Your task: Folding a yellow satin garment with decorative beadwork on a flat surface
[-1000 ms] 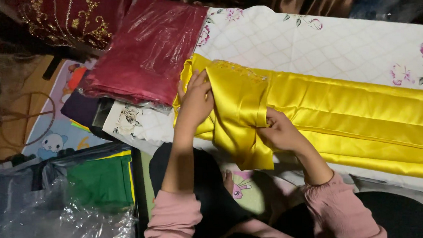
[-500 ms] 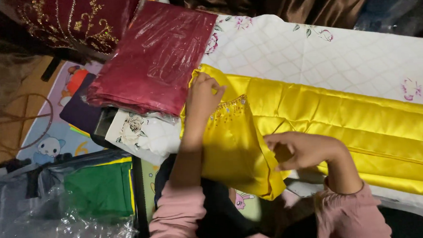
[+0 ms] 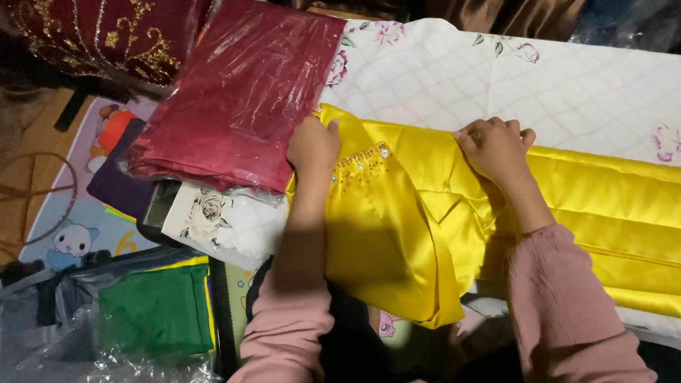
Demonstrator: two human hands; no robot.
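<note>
Folding looks to be the step in hand: the yellow cloth (image 3: 450,209), a shiny satin piece with a small beaded patch near its top left corner, lies across the white quilted cover (image 3: 521,73) with its left end hanging off the near edge; the left hand (image 3: 312,145) rests flat, fingers together, on that upper left corner, just beside the red packet (image 3: 238,96); the right hand (image 3: 495,146) is curled, pinching the upper edge of the cloth further right; by my judgement the next move calls for keeping both edges level so the slippery satin does not slide or crease unevenly. As for packages: the red packet is a flat rectangle of folded maroon fabric in clear glossy plastic, tilted, at upper left; under its lower edge sits a white packet (image 3: 218,225) with a printed flower, also in plastic; lower left a green packet (image 3: 156,310) with a yellow border lies among crumpled clear bags; a maroon gold-embroidered cloth (image 3: 107,33) fills the top left corner.
</note>
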